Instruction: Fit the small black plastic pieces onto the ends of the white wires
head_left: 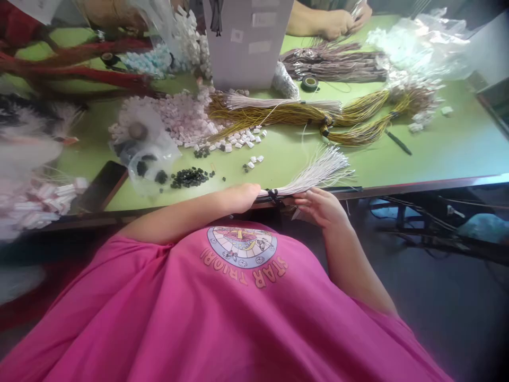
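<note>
A bundle of white wires (pixel 314 172), bound by a black tie (pixel 273 196), lies across the table's front edge with its loose ends fanned to the upper right. My left hand (pixel 242 197) is closed round the bundle just left of the tie. Right of the tie, my right hand (pixel 320 206) supports the wires from below, its fingers together against them. Small black parts (pixel 191 177) and a few white connectors (pixel 255 160) lie on the green table (pixel 433 154) beyond my hands.
Yellow and brown wire bundles (pixel 358 114) stretch behind, beside a heap of white connectors (pixel 183 114). A grey box (pixel 246 42) stands at the back. Another person's hands (pixel 342 22) work at the top right. A dark phone-like object (pixel 104 185) lies at the left edge.
</note>
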### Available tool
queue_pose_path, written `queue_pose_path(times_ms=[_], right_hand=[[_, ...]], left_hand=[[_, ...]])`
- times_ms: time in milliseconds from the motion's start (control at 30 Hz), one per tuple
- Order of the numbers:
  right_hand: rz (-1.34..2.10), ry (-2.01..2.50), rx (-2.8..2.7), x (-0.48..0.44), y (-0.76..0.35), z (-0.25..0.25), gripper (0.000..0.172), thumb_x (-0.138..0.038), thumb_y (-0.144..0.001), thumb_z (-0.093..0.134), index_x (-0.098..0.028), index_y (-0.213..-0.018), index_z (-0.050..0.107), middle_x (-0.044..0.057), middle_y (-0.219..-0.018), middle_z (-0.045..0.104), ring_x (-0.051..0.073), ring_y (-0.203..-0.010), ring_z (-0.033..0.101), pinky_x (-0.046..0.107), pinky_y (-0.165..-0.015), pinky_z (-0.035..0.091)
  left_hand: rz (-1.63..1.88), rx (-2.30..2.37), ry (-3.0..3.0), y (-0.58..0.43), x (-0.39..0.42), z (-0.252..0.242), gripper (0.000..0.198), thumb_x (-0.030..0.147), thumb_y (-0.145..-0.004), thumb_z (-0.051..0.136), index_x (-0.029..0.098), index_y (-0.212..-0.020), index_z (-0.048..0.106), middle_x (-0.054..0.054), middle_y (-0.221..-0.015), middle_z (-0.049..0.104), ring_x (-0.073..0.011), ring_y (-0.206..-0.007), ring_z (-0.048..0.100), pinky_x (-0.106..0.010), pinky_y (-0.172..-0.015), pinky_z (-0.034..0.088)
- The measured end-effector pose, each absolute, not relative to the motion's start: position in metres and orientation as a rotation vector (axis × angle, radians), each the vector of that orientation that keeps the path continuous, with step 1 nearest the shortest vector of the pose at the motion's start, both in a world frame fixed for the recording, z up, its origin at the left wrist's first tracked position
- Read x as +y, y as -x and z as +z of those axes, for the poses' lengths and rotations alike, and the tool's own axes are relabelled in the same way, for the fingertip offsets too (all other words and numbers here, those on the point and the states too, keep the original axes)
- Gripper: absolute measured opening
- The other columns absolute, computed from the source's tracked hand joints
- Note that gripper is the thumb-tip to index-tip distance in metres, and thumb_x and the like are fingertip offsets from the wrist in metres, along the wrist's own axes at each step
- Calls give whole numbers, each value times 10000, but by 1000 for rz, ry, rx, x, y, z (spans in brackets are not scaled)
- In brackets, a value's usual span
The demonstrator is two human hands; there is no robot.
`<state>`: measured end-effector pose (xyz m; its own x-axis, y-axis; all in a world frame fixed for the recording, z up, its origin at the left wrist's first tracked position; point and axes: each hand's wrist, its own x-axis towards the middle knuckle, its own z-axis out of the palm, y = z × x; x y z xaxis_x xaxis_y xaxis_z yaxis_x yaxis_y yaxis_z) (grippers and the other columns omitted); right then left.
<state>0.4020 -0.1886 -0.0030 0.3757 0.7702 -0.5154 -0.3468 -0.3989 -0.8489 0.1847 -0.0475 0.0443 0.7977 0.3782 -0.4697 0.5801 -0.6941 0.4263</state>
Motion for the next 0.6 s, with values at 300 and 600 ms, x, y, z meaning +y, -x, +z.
queue_pose_path(times_ms=[300, 600], right_hand=[[679, 1921, -1459, -162, -382, 29, 219, -333, -755, 599, -195, -886, 708, 39, -830, 710, 173, -759, 647, 303, -747, 495], [803, 1734, -2419, -65, -319, 19, 354, -250, -750, 496, -146, -1054, 644, 118, -980, 661, 221, -842, 584, 325, -689, 410]], left_hand=[[-103, 632, -2844, -154, -41, 15, 344, 384, -802, 580, 140, -1041, 534, -115, -1060, 552, -265, -997, 496, -378, -843, 380], [363, 919, -2785, -88, -20, 6, 332, 430, -817, 563, 157, -1005, 555, -101, -1055, 588, -242, -1002, 511, -382, -874, 397]])
